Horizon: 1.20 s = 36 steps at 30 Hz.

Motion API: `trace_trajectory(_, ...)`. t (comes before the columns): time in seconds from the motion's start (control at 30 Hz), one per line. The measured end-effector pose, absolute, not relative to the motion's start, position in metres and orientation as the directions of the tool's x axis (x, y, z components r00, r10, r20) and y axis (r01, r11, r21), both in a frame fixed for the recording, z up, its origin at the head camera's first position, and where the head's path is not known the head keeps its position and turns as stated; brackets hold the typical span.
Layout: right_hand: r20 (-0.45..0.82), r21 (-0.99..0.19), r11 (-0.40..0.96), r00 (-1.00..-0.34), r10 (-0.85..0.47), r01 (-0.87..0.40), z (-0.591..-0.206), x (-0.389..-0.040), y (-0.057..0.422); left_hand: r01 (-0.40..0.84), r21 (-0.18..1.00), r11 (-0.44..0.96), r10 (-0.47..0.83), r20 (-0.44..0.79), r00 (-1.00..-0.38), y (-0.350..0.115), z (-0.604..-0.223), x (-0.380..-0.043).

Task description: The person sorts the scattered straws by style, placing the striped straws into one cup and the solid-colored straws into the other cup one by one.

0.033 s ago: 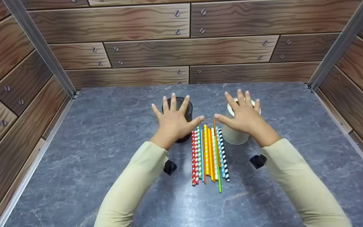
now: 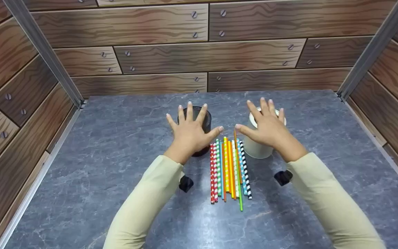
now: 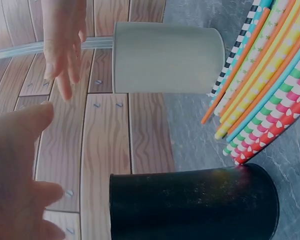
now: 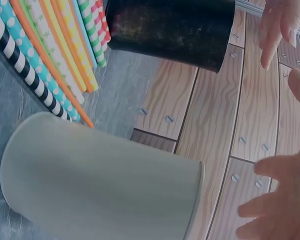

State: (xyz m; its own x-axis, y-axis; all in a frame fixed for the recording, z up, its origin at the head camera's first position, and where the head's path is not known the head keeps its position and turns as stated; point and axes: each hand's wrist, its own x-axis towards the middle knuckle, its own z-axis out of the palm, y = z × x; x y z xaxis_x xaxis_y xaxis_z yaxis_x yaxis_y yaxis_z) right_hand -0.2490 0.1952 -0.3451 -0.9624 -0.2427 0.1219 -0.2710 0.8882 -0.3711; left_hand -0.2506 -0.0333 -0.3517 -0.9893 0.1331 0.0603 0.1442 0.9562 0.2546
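Observation:
My left hand (image 2: pixel 188 135) is spread wide above a black cylindrical cup (image 2: pixel 206 122), hiding much of it from the head camera. Likewise my right hand (image 2: pixel 269 128) hovers with fingers fanned out over a white cylindrical cup (image 2: pixel 258 150). Both wrist views show the cups standing upright, the hands higher than their rims and holding nothing. Between the cups lies a row of colourful drinking straws (image 2: pixel 226 166), striped, dotted and plain, side by side and pointing toward me. One orange straw (image 2: pixel 235 138) lies slightly askew across others, its far end near my right thumb.
The grey marbled table (image 2: pixel 123 145) meets a wood-plank patterned back wall (image 2: pixel 161 58), with similar panels on both sides. Metal posts (image 2: pixel 47 52) stand at the back corners. A small black wrist device (image 2: pixel 186 183) hangs beside each sleeve cuff.

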Motion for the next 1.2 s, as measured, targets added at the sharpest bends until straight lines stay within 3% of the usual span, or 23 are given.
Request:
trace_trajectory(0.1, 0.221, -0.410, 0.853, -0.942, -0.252, -0.324, -0.348, -0.247, 0.194, 0.145, 0.326, 0.934, 0.113, 0.115, -0.987, -0.039, -0.355, -0.253)
trace_trajectory(0.3, 0.537, -0.459, 0.727, -0.812, -0.231, -0.510, -0.361, -0.236, 0.190, 0.191, 0.611, 0.768, -0.028, 0.329, -0.944, -0.060, -0.372, -0.263)
trace_trajectory(0.47, 0.628, -0.492, 0.649, -0.753, -0.197, -0.580, -0.380, -0.230, 0.189, 0.224, 0.792, 0.568, -0.174, 0.382, -0.908, -0.073, -0.390, -0.272)
trace_trajectory(0.77, 0.562, -0.621, 0.595, -0.819, -0.116, -0.510, -0.421, -0.226, 0.193, 0.245, 0.891, 0.382, -0.271, 0.361, -0.892, -0.078, -0.411, -0.281)
trace_trajectory(1.2, 0.287, -0.742, 0.614, -0.955, -0.071, -0.268, -0.461, -0.223, 0.200, 0.231, 0.914, 0.332, -0.274, 0.328, -0.904, -0.072, -0.423, -0.283)
